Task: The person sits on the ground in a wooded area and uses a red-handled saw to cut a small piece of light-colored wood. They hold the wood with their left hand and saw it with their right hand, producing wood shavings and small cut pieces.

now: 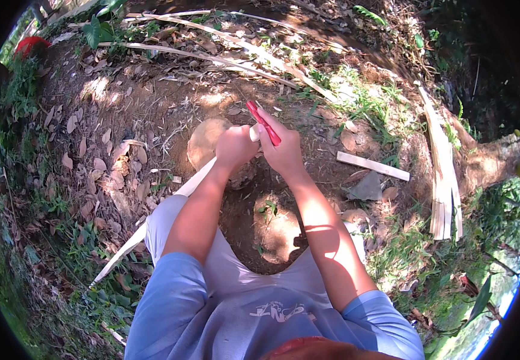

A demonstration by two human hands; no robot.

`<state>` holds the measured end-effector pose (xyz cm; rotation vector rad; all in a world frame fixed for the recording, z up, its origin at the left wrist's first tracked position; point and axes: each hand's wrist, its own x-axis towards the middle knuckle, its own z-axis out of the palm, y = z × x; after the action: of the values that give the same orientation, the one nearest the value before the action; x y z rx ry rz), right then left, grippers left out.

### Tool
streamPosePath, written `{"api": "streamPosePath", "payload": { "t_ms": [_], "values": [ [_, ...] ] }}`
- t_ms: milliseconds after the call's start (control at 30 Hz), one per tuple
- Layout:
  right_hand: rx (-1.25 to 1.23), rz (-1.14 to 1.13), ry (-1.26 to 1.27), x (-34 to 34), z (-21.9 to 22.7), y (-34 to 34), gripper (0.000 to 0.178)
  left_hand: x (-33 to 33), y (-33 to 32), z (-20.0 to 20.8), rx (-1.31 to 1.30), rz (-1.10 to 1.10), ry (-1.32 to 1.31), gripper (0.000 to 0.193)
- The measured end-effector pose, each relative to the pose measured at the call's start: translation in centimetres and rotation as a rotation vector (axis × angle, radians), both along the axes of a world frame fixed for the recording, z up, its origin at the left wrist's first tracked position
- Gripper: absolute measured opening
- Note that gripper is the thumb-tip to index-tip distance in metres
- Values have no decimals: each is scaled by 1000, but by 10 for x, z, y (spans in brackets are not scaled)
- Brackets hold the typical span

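Observation:
My left hand (pixel 236 147) is closed around a long pale wooden strip (pixel 122 252). The strip's short end (pixel 254 132) pokes out of the fist toward my right hand, and its long part slants past my left thigh to the lower left. My right hand (pixel 282 147) is wrapped on a slim red-handled tool (pixel 262 123) tilted up and to the left. A thin dark line runs on from its far tip, too faint to identify surely as a blade. Both hands are close together, just right of a round cut stump (pixel 205 143).
A short flat wooden piece (pixel 373 165) lies right of my hands beside a grey stone (pixel 366 187). Long pale strips (pixel 443 174) lie at the right, others (pixel 230 41) across the far ground. Dry leaves (pixel 101 165) cover the left; a red object (pixel 32 45) is far left.

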<state>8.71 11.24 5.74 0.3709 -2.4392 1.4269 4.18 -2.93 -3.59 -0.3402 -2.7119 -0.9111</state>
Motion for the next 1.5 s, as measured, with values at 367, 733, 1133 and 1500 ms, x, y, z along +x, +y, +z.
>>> {"api": "streamPosePath", "payload": {
  "t_ms": [367,733,1133,1500],
  "values": [
    [266,-156,-56,177,0,108,50,2,-1,1,-33,14,-15,20],
    [222,-173,-135,287,93,111,43,0,2,-8,-55,49,86,17],
    [78,-38,53,28,13,5,41,2,-1,2,-37,20,-10,18],
    [-7,-74,-11,74,4,37,42,-2,-4,-1,8,-17,16,17]
  ]
}}
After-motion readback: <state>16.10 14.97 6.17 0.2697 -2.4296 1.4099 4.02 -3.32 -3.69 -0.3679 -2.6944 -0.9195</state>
